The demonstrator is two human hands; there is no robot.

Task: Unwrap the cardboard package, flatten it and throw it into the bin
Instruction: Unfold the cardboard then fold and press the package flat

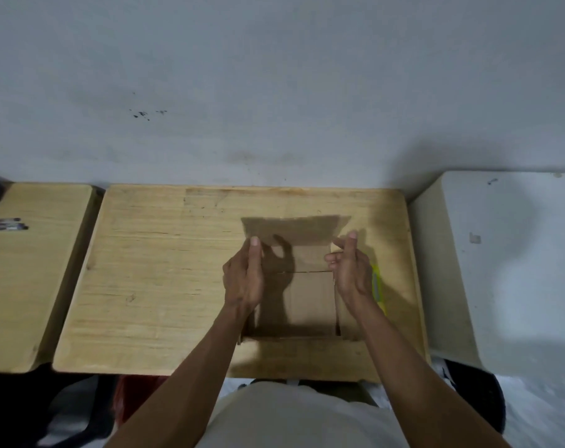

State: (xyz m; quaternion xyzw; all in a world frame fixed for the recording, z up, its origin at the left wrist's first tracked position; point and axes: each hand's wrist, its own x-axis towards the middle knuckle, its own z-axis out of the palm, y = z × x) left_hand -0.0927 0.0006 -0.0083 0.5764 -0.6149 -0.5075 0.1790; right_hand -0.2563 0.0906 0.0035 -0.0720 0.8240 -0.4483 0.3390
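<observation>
A brown cardboard package [311,295] lies open on the wooden table [164,279], its inside facing up and its far lid flap [294,229] folded back toward the wall. My left hand [244,279] presses against the box's left wall, fingers straight and pointing away from me. My right hand [350,270] grips the right wall near the far corner, with thumb and fingers pinched on the cardboard edge. The box's near wall stands just in front of my forearms. No bin shows clearly in view.
A yellow-green utility knife [378,286] lies on the table right of the box, partly behind my right wrist. A second wooden table [32,286] with pens [6,224] stands at the left. A white cabinet [501,270] sits at the right. A grey wall is behind.
</observation>
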